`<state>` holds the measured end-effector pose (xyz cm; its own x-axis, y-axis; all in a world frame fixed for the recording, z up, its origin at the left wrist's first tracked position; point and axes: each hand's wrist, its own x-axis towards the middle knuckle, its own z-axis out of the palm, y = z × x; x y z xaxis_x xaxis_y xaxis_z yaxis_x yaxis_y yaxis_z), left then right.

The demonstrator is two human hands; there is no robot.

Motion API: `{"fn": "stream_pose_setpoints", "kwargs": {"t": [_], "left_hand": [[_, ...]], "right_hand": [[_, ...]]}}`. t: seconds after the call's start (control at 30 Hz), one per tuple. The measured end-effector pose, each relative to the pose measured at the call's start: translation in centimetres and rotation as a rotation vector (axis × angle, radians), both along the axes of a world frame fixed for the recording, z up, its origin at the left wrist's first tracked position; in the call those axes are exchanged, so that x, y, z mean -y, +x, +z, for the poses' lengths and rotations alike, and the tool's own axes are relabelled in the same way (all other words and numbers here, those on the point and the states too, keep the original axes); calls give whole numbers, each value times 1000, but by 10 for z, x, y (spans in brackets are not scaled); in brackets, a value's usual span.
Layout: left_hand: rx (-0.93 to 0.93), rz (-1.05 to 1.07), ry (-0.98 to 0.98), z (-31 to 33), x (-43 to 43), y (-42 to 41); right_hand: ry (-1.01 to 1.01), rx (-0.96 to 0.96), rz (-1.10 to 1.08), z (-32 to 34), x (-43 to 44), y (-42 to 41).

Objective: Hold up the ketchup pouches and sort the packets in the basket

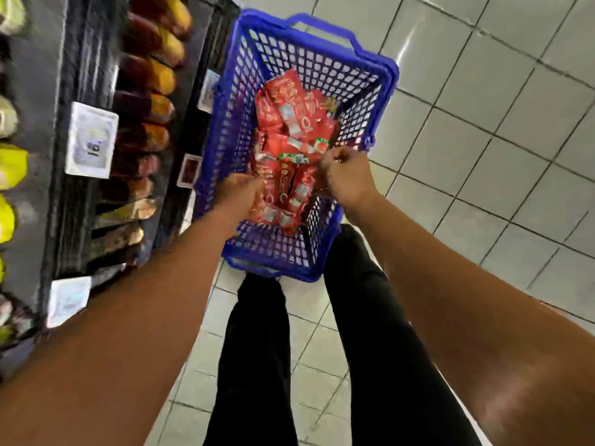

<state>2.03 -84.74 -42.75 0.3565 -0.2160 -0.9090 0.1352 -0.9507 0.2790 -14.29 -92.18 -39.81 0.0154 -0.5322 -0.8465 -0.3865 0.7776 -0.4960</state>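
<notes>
Red sachets lie heaped in the blue basket at the middle of the frame, the basket standing on the tiled floor beside the shelf at the left. I see the strip's long axis running from the basket's near end toward its far handle, up the frame. My left hand sits at the strip's near left edge, fingers curled onto the packets, though blur hides the exact grip. My right hand pinches the strip's right edge, slightly farther up. Both hands flank the heap; the left is nearer its lower end.
</notes>
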Motion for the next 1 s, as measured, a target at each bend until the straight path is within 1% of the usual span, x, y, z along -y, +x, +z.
{"fn": "stream_pose_setpoints", "kwargs": {"t": [0.13,0.23,0.33,0.4,0.5,0.57,0.63,0.77,0.87,0.93,1.0], "left_hand": [[-68,109,138,-84,-7,5],[-137,208,181,-132,-4,7],[-135,242,177,-173,5,8],[-119,206,153,-196,9,10],[4,62,170,-221,15,13],[55,-23,187,-231,18,14],[67,-79,176,-239,20,17],[95,-137,107,-239,19,21],[121,-182,101,-235,16,21],[101,-221,91,-230,12,17],[17,-254,55,-222,11,11]], "right_hand": [[153,-3,-89,-85,6,10],[324,35,-194,-131,7,20],[517,131,-275,-170,9,30],[631,194,-386,-192,12,40],[731,226,-505,-219,15,57],[750,225,-556,-234,17,67],[751,173,-593,-243,20,77],[663,158,-714,-247,19,94],[620,168,-767,-246,12,86],[577,223,-753,-241,6,77],[528,274,-778,-234,0,67]]}}
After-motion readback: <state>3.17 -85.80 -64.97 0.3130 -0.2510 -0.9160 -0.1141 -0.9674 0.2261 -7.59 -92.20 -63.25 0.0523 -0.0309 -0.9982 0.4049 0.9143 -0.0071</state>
